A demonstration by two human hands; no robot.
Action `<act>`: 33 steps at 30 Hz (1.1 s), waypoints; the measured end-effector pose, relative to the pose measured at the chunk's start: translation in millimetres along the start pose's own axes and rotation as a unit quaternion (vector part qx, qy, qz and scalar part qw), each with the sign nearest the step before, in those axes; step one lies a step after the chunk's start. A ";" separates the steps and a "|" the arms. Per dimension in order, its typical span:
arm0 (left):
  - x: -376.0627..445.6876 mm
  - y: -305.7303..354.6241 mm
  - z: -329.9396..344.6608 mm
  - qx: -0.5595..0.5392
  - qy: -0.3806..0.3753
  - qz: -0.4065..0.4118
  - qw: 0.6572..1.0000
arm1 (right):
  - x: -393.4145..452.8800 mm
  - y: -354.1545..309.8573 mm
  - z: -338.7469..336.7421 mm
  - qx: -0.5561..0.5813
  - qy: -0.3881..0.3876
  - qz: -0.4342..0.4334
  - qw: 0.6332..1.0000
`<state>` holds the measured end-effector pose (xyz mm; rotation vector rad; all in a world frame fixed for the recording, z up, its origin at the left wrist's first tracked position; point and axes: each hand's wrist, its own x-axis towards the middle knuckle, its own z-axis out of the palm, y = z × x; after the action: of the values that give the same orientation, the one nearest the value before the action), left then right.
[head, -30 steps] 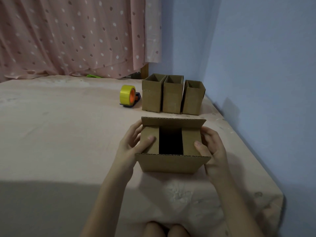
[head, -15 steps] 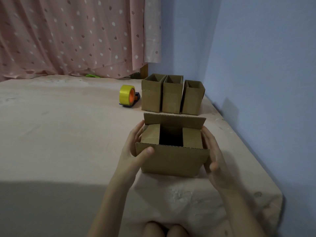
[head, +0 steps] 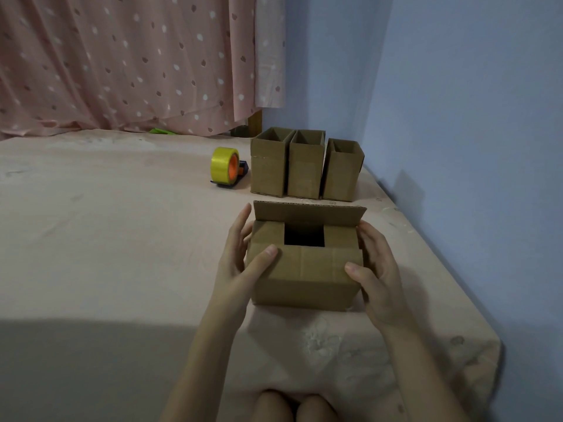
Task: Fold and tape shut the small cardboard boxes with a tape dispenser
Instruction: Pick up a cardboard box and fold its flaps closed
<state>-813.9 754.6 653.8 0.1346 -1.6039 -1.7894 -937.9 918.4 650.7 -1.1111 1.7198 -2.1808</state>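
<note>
A small cardboard box [head: 304,278] stands on the pink-covered surface in front of me. Its two side flaps lie folded in, the near flap is folded down over them, and the far flap [head: 307,211] stands up. A dark gap shows in the middle of the top. My left hand [head: 243,263] holds the box's left side with the thumb pressing on the near flap. My right hand [head: 376,269] holds the right side, thumb on the flap's right end. A tape dispenser [head: 226,168] with a yellow roll sits behind, to the left.
Three open cardboard boxes [head: 306,166] stand in a row behind the one I hold, near the blue wall [head: 457,147]. A pink dotted curtain [head: 122,62] hangs at the back. The surface's right edge [head: 475,315] runs close to the wall. My knees [head: 297,406] show at the bottom.
The near flap, first sticking out toward me, has been raised and folded down onto the side flaps. Both thumbs moved from the side flaps onto the near flap.
</note>
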 end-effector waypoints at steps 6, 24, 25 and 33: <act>2.8 0.8 3.8 0.001 0.012 0.005 1.000 | 2.3 -2.4 2.5 0.014 0.006 -0.013 1.000; 11.1 1.8 13.7 0.001 0.064 -0.007 0.998 | 14.8 -7.8 12.2 -0.020 0.034 -0.031 0.999; 11.0 1.2 13.6 0.003 0.066 -0.010 0.998 | 13.9 -7.7 12.6 -0.029 0.043 -0.022 0.998; 4.4 0.8 15.0 0.029 0.113 0.017 0.993 | 14.3 -8.6 15.5 -0.066 0.113 0.002 0.991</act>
<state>-824.6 764.6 659.5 0.3236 -1.4877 -1.6388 -935.7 901.5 665.9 -0.9157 1.9811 -2.2974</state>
